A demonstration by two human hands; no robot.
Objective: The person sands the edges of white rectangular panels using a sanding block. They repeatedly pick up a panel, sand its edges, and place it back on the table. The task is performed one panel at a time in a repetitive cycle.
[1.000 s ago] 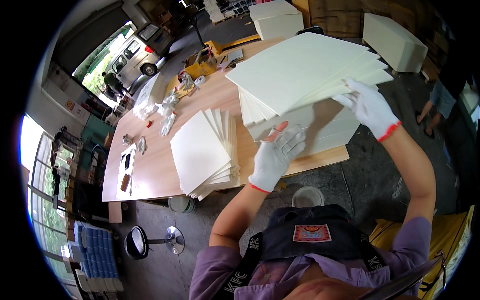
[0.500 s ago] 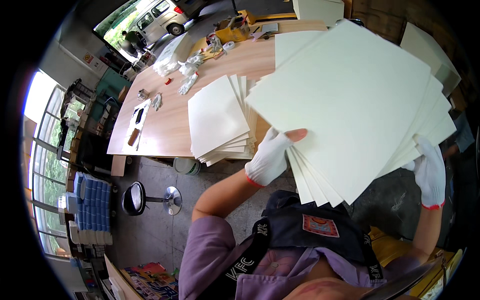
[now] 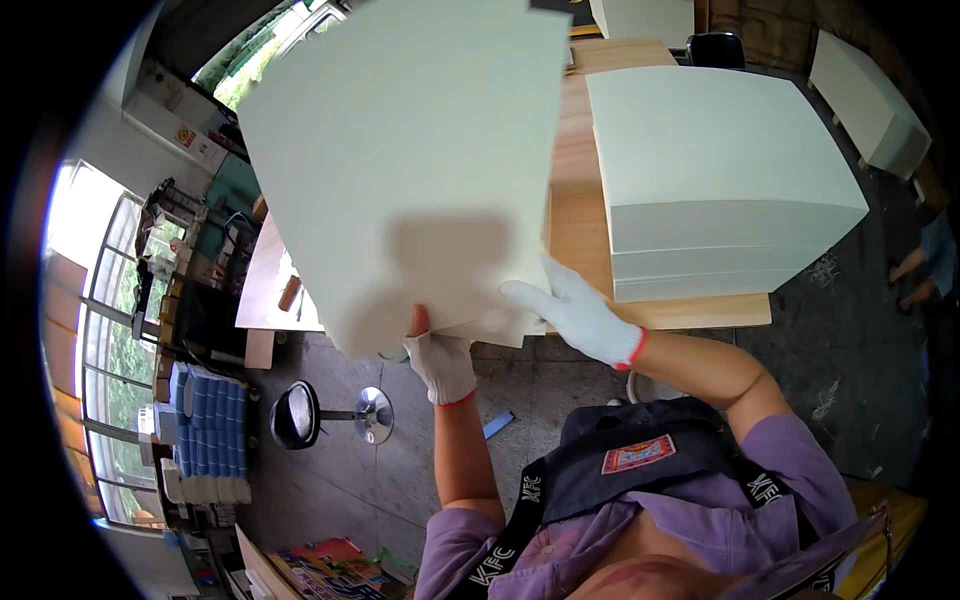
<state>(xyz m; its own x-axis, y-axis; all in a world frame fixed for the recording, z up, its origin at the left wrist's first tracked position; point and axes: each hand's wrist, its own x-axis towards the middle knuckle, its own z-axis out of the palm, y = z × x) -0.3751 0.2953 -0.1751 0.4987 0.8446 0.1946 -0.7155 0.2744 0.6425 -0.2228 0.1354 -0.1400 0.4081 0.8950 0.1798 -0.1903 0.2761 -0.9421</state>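
- Sheets (image 3: 400, 150) have swung leftward since half a second ago: then held over the right of the view, they now screen much of the left part of the wooden surface (image 3: 690, 312).
- Left hand (image 3: 440, 368), gloved, pinches their near edge, bare thumb tip on the upper face, fingers mostly out of sight behind.
- Right hand (image 3: 585, 315), gloved too, is clamped at the near right corner, thumb on the upper face. It has come across toward the left hand; the two are apart, both on one batch.
- From the hands the sheets lie ahead and slightly left, long axis running away from the body. The right hand is nearer the tall stack, the left hand nearer the surface's left end. Whether the sheets touch the surface I cannot tell.
- On the floor, short of the surface's front edge, lie a blue strip (image 3: 498, 424) and a stool (image 3: 295, 415).
- Tall stack (image 3: 730, 140) stands on the surface's right part, just behind the front edge; its top, partly covered earlier, now shows. The smaller fanned pile, visible earlier, is hidden behind the sheets.
- Beyond the surface's far right corner are a black chair (image 3: 715, 50) and a pale block (image 3: 870, 100).
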